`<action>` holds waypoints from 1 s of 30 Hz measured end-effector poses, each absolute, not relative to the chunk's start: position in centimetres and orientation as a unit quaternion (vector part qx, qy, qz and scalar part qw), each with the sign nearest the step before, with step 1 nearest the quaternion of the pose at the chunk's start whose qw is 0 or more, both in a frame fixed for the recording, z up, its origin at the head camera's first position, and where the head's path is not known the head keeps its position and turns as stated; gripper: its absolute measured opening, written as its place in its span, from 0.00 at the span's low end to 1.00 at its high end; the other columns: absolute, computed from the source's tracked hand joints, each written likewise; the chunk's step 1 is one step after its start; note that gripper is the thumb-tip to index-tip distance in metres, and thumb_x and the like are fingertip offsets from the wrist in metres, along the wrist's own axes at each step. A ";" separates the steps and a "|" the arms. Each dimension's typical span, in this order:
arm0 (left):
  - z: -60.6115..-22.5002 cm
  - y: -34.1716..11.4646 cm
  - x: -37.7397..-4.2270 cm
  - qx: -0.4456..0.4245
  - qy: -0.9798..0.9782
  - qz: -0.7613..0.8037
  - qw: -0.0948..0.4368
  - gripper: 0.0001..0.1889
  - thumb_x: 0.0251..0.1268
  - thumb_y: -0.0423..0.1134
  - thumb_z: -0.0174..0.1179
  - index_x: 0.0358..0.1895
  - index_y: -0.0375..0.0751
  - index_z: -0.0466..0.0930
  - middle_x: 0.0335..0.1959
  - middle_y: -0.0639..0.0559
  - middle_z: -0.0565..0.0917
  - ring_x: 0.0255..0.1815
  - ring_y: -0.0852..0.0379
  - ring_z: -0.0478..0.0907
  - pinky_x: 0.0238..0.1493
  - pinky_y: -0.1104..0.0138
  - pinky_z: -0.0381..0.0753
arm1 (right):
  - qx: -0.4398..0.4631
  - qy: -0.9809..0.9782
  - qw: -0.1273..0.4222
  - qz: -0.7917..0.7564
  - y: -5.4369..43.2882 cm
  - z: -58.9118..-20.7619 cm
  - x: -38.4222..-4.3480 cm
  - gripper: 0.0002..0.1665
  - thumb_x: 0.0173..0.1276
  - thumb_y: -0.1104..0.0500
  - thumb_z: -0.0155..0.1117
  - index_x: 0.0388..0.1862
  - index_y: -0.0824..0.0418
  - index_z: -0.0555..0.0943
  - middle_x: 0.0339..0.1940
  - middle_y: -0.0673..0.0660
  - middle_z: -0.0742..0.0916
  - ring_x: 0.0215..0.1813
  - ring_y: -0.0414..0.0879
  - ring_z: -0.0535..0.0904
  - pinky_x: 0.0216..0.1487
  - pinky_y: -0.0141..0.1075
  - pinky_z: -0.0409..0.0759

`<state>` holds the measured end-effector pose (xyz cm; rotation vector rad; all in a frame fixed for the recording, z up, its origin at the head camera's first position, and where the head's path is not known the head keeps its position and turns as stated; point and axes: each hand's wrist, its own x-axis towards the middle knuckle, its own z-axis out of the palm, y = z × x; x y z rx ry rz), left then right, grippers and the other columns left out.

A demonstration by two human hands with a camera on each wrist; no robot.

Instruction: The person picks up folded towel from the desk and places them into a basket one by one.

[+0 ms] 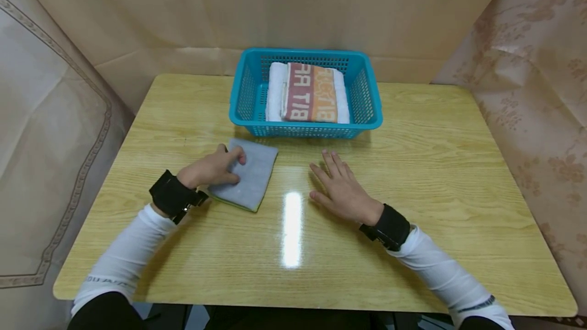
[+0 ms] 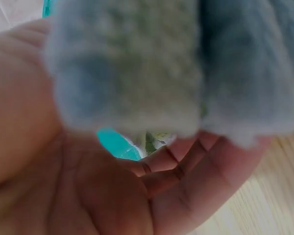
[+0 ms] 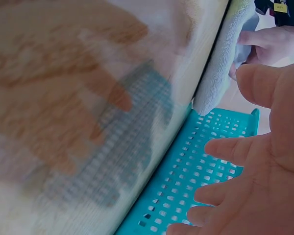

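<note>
A folded grey-blue towel [image 1: 257,167] with a yellow-green lower edge lies on the table, left of the middle. My left hand [image 1: 215,168] grips it from its left side, thumb and index finger curled on its upper face. In the left wrist view, thick blurred folds of the towel [image 2: 132,63] fill the space before the palm, with the fingers partly hidden behind. Over the table to the right, my right hand [image 1: 341,192] has its fingers straight and spread, holding nothing. The right wrist view shows its palm [image 3: 279,166] beside the tabletop.
A blue perforated plastic basket [image 1: 304,130] stands at the back middle of the table [image 1: 435,167]. Inside are a folded white towel [image 1: 275,90] and a red-and-orange lettered cloth [image 1: 312,93]. Curtains [image 1: 298,9] hang behind the table and at both sides.
</note>
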<state>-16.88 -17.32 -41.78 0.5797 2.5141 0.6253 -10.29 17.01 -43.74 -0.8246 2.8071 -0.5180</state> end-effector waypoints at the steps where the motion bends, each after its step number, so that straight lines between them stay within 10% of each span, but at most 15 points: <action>1: -41.8 -17.2 -16.8 0.211 0.919 0.226 0.243 0.17 0.60 0.31 0.65 0.47 0.44 0.67 0.42 0.38 0.63 0.33 0.48 0.69 0.33 0.63 0.69 | -0.277 0.941 0.085 -0.174 17.0 -43.7 -10.3 0.40 0.78 0.45 0.53 0.79 0.63 0.57 0.81 0.71 0.46 0.81 0.66 0.37 0.75 0.63 0.45; 30: -41.7 -14.9 -15.7 0.207 0.931 0.180 0.239 0.20 0.63 0.47 0.68 0.51 0.51 0.66 0.39 0.42 0.73 0.32 0.49 0.72 0.29 0.63 0.68 | -0.276 0.938 0.088 -0.188 16.9 -43.6 -10.1 0.40 0.78 0.46 0.54 0.79 0.64 0.58 0.80 0.71 0.46 0.80 0.66 0.37 0.75 0.63 0.46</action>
